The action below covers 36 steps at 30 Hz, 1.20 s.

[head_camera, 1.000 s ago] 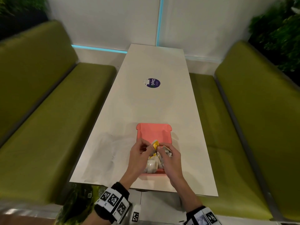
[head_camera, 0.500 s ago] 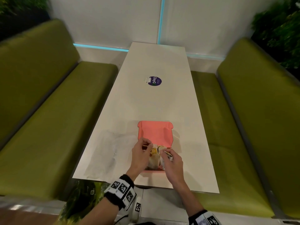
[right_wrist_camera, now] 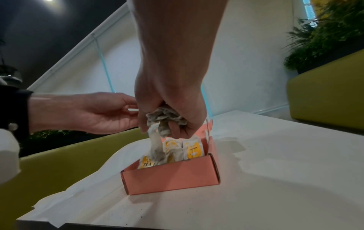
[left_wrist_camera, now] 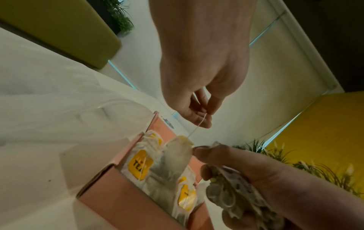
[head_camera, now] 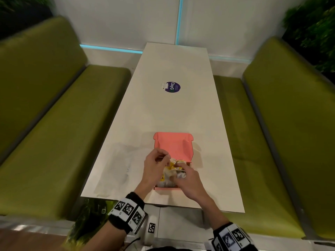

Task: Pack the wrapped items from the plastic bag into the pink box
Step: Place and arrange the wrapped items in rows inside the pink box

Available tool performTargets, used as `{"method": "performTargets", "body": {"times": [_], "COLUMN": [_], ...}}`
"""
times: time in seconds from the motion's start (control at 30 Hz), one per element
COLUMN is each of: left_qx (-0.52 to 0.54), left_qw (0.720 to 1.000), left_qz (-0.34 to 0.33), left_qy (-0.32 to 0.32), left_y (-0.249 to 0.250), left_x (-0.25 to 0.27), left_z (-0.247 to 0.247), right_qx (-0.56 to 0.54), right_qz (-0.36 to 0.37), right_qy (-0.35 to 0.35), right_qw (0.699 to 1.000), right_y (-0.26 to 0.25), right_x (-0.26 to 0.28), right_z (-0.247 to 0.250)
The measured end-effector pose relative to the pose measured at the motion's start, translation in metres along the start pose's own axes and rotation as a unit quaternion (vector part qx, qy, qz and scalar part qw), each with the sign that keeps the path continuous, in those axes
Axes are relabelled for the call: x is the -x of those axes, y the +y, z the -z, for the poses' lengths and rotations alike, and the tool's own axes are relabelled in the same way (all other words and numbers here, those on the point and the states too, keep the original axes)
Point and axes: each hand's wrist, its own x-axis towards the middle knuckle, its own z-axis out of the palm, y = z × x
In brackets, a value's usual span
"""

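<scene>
Head view: the pink box (head_camera: 173,147) sits open on the table (head_camera: 174,109), lid raised at the far side. Both hands work over its near half. The left hand (head_camera: 154,165) has its fingers drawn together in a pinch; the right hand (head_camera: 188,180) is curled over white and yellow sachets (head_camera: 170,171). The plastic bag (head_camera: 116,165) lies flat on the table just left of the box and, judged from here, looks emptied.

Left wrist view: the left hand (left_wrist_camera: 197,96) pinches a thin string (left_wrist_camera: 197,127) that runs down to a sachet (left_wrist_camera: 177,154) standing proud of the box (left_wrist_camera: 122,202). Several sachets with yellow labels already stand inside. The right hand (left_wrist_camera: 256,186) clutches a crumpled bunch (left_wrist_camera: 232,196) of further sachets.

Right wrist view: the right hand (right_wrist_camera: 171,109) grips the bunch (right_wrist_camera: 165,119) directly above the box (right_wrist_camera: 171,175); one sachet (right_wrist_camera: 156,149) dangles from it into the box. The left hand (right_wrist_camera: 88,112) is beside it; its grip is hidden here.

Assessment: packing appears well advanced. Remaining: free the string, lower the held bunch in, then presumably shut the lid.
</scene>
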Motion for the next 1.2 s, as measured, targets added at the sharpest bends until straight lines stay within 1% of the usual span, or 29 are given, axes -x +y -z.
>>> {"method": "performTargets", "body": {"times": [0.1, 0.23, 0.37, 0.43, 0.5, 0.57, 0.63, 0.67, 0.7, 0.77, 0.83, 0.87, 1.0, 1.1, 1.2], "left_qx": [0.017, 0.053, 0.073, 0.07, 0.045, -0.018, -0.09, -0.109, -0.118, -0.127, -0.135, -0.13, -0.075, -0.023, 0.006], "left_qw": [1.0, 0.998, 0.997, 0.997, 0.999, 1.0, 0.995, 0.993, 0.99, 0.986, 0.981, 0.981, 0.99, 0.996, 0.998], "left_qz": [-0.005, -0.014, -0.03, -0.02, -0.001, 0.002, -0.029, -0.05, -0.07, -0.104, -0.111, -0.105, -0.075, -0.052, -0.05], "left_qy": [-0.008, -0.011, -0.006, 0.007, 0.011, 0.013, 0.022, 0.024, 0.014, -0.035, -0.083, -0.093, -0.095, -0.065, -0.036], "left_y": [0.009, 0.023, 0.036, 0.036, 0.031, 0.024, 0.022, 0.023, 0.025, 0.023, 0.018, 0.015, 0.011, 0.013, 0.016], "left_x": [0.003, 0.004, -0.003, -0.012, -0.02, -0.022, -0.014, -0.007, 0.002, 0.019, 0.031, 0.034, 0.037, 0.035, 0.032], "left_z": [0.0, 0.0, 0.005, 0.013, 0.021, 0.029, 0.031, 0.031, 0.029, 0.023, 0.017, 0.014, 0.008, 0.006, 0.008], "right_qx": [0.009, 0.016, -0.02, -0.049, -0.082, -0.095, -0.088, -0.081, -0.076, -0.072, -0.069, -0.066, -0.088, -0.117, -0.148], "right_qz": [0.016, 0.033, 0.058, 0.06, 0.051, 0.046, 0.043, 0.041, 0.041, 0.045, 0.053, 0.059, 0.072, 0.063, 0.08], "right_qy": [-0.005, 0.045, 0.075, 0.093, 0.097, 0.098, 0.108, 0.113, 0.117, 0.122, 0.128, 0.129, 0.112, 0.084, 0.048], "right_qw": [1.0, 0.998, 0.995, 0.993, 0.991, 0.99, 0.989, 0.989, 0.989, 0.989, 0.988, 0.988, 0.987, 0.988, 0.985], "right_y": [-0.004, -0.007, -0.012, -0.013, -0.015, -0.016, -0.017, -0.017, -0.017, -0.018, -0.022, -0.025, -0.031, -0.034, -0.038], "right_x": [-0.004, -0.008, -0.006, -0.004, -0.002, -0.001, 0.001, 0.001, 0.001, 0.002, 0.003, 0.004, 0.007, 0.009, 0.015], "right_z": [-0.009, -0.015, -0.011, -0.007, -0.002, 0.002, 0.005, 0.006, 0.006, 0.006, 0.006, 0.005, 0.004, 0.008, 0.016]}}
